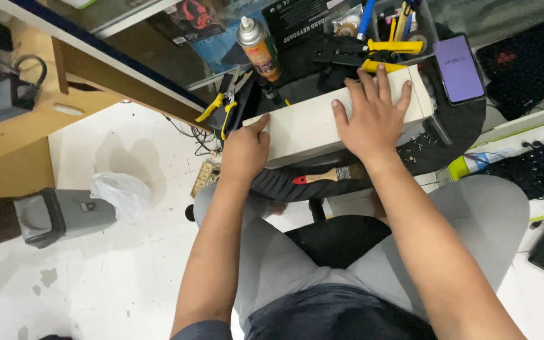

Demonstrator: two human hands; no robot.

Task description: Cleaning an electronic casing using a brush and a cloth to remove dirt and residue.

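A long white box [303, 129] lies across the dark work mat [461, 135] in front of me. My left hand [245, 150] is curled at the box's left end, thumb up against its corner. Spread flat, my right hand [373, 113] presses on the box's top toward its right end. A paintbrush [325, 175] with a wooden handle and red tip lies on the mat just below the box.
A spray can [258, 47], yellow-handled pliers [225, 107], yellow-handled tools [395, 47] and a phone [459, 68] with a lit purple screen sit behind the box. Small screws [418, 145] are scattered on the mat. A grey bin [58, 214] with a plastic bag stands on the floor at left.
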